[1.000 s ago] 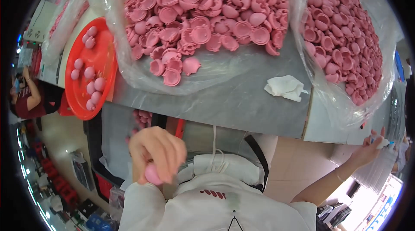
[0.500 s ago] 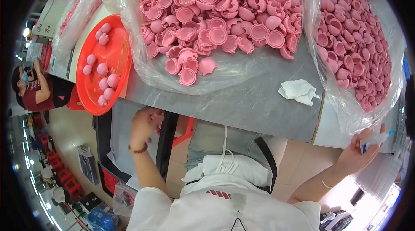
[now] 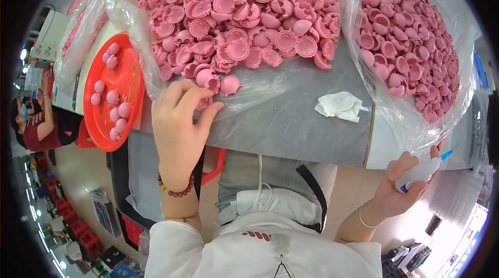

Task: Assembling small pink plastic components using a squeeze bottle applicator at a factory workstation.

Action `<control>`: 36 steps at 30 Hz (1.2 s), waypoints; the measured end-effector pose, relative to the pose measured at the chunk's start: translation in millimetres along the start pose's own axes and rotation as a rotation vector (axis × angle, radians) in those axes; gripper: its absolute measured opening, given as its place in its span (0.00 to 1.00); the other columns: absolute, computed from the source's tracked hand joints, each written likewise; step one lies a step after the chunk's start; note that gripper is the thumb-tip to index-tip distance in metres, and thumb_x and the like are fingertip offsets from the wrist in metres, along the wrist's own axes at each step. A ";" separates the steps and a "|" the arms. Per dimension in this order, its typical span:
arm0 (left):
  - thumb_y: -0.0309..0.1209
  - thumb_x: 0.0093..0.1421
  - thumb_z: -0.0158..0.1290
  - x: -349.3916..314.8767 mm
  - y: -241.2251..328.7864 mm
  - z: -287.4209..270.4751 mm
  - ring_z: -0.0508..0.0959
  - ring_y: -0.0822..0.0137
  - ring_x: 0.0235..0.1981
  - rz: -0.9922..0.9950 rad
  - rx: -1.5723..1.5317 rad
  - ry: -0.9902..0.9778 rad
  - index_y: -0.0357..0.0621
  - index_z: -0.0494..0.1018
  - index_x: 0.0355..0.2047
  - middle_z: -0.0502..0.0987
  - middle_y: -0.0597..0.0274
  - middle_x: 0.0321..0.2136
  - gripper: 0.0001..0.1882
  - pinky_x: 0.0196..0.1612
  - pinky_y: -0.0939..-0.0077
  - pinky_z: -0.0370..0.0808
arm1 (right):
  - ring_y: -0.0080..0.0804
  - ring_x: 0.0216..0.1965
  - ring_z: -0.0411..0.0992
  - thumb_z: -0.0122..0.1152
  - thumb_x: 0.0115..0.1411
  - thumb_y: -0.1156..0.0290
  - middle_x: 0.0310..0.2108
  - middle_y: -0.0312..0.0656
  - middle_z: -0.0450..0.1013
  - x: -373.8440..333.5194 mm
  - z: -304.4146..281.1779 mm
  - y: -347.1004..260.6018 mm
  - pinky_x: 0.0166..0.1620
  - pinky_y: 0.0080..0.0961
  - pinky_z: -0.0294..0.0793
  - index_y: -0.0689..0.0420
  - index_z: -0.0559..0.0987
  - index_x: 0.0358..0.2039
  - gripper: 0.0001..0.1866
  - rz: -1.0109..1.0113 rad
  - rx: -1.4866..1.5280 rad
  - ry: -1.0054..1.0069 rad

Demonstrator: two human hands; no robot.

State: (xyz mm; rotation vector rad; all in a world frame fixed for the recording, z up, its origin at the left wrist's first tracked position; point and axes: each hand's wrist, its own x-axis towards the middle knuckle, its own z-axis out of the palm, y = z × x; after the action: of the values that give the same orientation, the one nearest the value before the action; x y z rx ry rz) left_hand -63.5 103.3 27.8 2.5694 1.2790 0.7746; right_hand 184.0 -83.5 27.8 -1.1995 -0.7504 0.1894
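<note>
At the near edge of the large pile of pink plastic half shells (image 3: 238,49), my left hand (image 3: 179,127) has its thumb and fingers curled around a pink half shell (image 3: 204,104), partly hidden by the fingers. Right beside it lie another half shell (image 3: 208,80) and a rounded pink piece (image 3: 230,85). My right hand (image 3: 397,187) grips a small white squeeze bottle (image 3: 417,173) with a blue nozzle, tilted up to the right, just off the table's near right edge.
A red-orange tray (image 3: 92,117) at left holds several closed pink balls. Clear plastic sheeting (image 3: 358,65) lies under and around the piles. A second pile of pink shells (image 3: 410,44) stands at right. A crumpled white tissue (image 3: 340,106) rests on the grey table (image 3: 291,132). One person (image 3: 44,122) sits far left.
My left hand has moved up from beside the black bin below the table to the shells at the pile's near edge. My right hand with the bottle has shifted slightly left and down.
</note>
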 end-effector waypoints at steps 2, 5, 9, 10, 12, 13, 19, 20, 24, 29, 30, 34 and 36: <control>0.26 0.41 0.59 -5.1 5.3 4.1 0.72 0.62 0.29 -0.010 -0.002 0.024 0.43 0.72 0.27 0.71 0.64 0.27 0.10 0.34 0.71 0.66 | 0.19 0.12 0.54 0.45 0.57 0.50 0.10 0.38 0.60 -4.3 -4.6 1.3 0.15 0.14 0.47 0.69 0.53 0.51 0.36 0.034 -0.073 0.038; 0.22 0.43 0.57 -14.0 8.9 2.3 0.73 0.62 0.29 -0.173 -0.205 0.029 0.41 0.72 0.26 0.73 0.62 0.28 0.08 0.34 0.72 0.68 | 0.20 0.11 0.56 0.46 0.56 0.50 0.10 0.39 0.62 -8.5 0.4 3.1 0.15 0.13 0.47 0.68 0.54 0.51 0.35 0.058 -0.054 -0.059; 0.19 0.43 0.56 -17.5 14.5 2.4 0.74 0.65 0.28 -0.040 -0.095 0.180 0.38 0.72 0.25 0.76 0.59 0.29 0.07 0.31 0.76 0.70 | 0.20 0.11 0.57 0.49 0.54 0.48 0.10 0.39 0.63 -14.9 21.5 -3.1 0.14 0.14 0.49 0.66 0.55 0.49 0.35 0.169 0.028 -0.102; 0.18 0.45 0.54 -19.5 24.8 0.6 0.73 0.66 0.28 -0.048 -0.309 0.193 0.36 0.71 0.25 0.75 0.52 0.32 0.06 0.32 0.77 0.70 | 0.20 0.10 0.56 0.50 0.55 0.50 0.09 0.38 0.62 -17.8 30.5 -5.3 0.14 0.14 0.49 0.68 0.53 0.50 0.36 0.191 0.078 -0.142; 0.15 0.46 0.53 -23.9 44.6 -6.0 0.71 0.69 0.26 0.024 -0.791 0.170 0.36 0.68 0.24 0.72 0.44 0.32 0.06 0.32 0.77 0.70 | 0.19 0.08 0.56 0.52 0.55 0.53 0.07 0.35 0.61 -22.4 46.6 -7.1 0.13 0.13 0.47 0.66 0.53 0.48 0.32 0.223 0.202 -0.213; 0.17 0.46 0.53 -25.9 56.2 -3.0 0.70 0.71 0.25 -0.021 -1.141 0.021 0.37 0.68 0.24 0.71 0.45 0.31 0.06 0.31 0.77 0.70 | 0.19 0.08 0.56 0.52 0.55 0.53 0.07 0.35 0.61 -23.7 45.6 -6.1 0.13 0.13 0.47 0.66 0.53 0.48 0.32 0.224 0.193 -0.210; 0.23 0.49 0.55 -31.8 67.3 43.4 0.71 0.71 0.25 -0.156 -1.695 -0.480 0.36 0.68 0.33 0.70 0.47 0.33 0.11 0.30 0.82 0.70 | 0.20 0.15 0.54 0.58 0.51 0.59 0.14 0.30 0.59 -29.0 46.4 -2.6 0.17 0.15 0.48 0.54 0.63 0.37 0.19 0.229 0.431 -0.257; 0.25 0.50 0.54 -32.4 64.3 48.7 0.72 0.70 0.25 -0.048 -1.619 -0.577 0.35 0.68 0.36 0.70 0.44 0.36 0.13 0.30 0.83 0.70 | 0.23 0.19 0.59 0.62 0.45 0.67 0.20 0.37 0.63 -26.1 47.1 2.5 0.19 0.18 0.55 0.60 0.68 0.38 0.21 0.132 0.692 -0.264; 0.25 0.50 0.55 -31.5 90.0 41.0 0.75 0.67 0.28 -0.459 -1.859 -0.442 0.32 0.67 0.40 0.69 0.40 0.41 0.17 0.31 0.81 0.73 | 0.24 0.21 0.53 0.51 0.54 0.47 0.21 0.33 0.60 -15.8 32.9 5.5 0.19 0.18 0.47 0.57 0.69 0.34 0.23 -0.378 0.045 -0.381; 0.28 0.52 0.54 -36.0 82.8 42.6 0.76 0.65 0.34 -0.474 -1.804 -0.591 0.29 0.60 0.49 0.67 0.39 0.45 0.26 0.37 0.73 0.76 | 0.25 0.16 0.55 0.43 0.55 0.41 0.17 0.36 0.61 -10.7 42.5 -6.6 0.15 0.21 0.48 0.64 0.70 0.28 0.31 -0.507 -0.259 -0.433; 0.28 0.52 0.54 -35.9 82.9 42.7 0.76 0.65 0.34 -0.473 -1.807 -0.593 0.29 0.60 0.49 0.67 0.39 0.45 0.26 0.37 0.73 0.76 | 0.23 0.15 0.57 0.53 0.47 0.43 0.17 0.33 0.62 -11.5 44.5 -6.4 0.15 0.20 0.51 0.62 0.74 0.28 0.29 -0.494 -0.222 -0.397; 0.27 0.52 0.53 -34.9 86.3 43.3 0.76 0.60 0.37 -0.410 -1.815 -0.562 0.28 0.59 0.50 0.67 0.38 0.44 0.26 0.39 0.72 0.75 | 0.23 0.16 0.60 0.63 0.39 0.46 0.18 0.31 0.64 -14.7 44.9 -10.0 0.15 0.19 0.55 0.60 0.77 0.30 0.28 -0.421 -0.192 -0.390; 0.27 0.52 0.53 -35.2 87.4 44.1 0.76 0.59 0.37 -0.392 -1.823 -0.537 0.28 0.60 0.49 0.67 0.37 0.44 0.25 0.39 0.71 0.75 | 0.23 0.16 0.61 0.64 0.38 0.47 0.19 0.31 0.64 -14.0 42.8 -6.5 0.15 0.19 0.55 0.61 0.77 0.31 0.28 -0.447 -0.193 -0.399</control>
State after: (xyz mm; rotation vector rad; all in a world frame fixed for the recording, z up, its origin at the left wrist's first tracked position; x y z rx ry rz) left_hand 2.7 25.2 9.3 0.8600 0.3471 0.5644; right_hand 145.5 -60.1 34.4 -1.1560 -1.3918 -0.0187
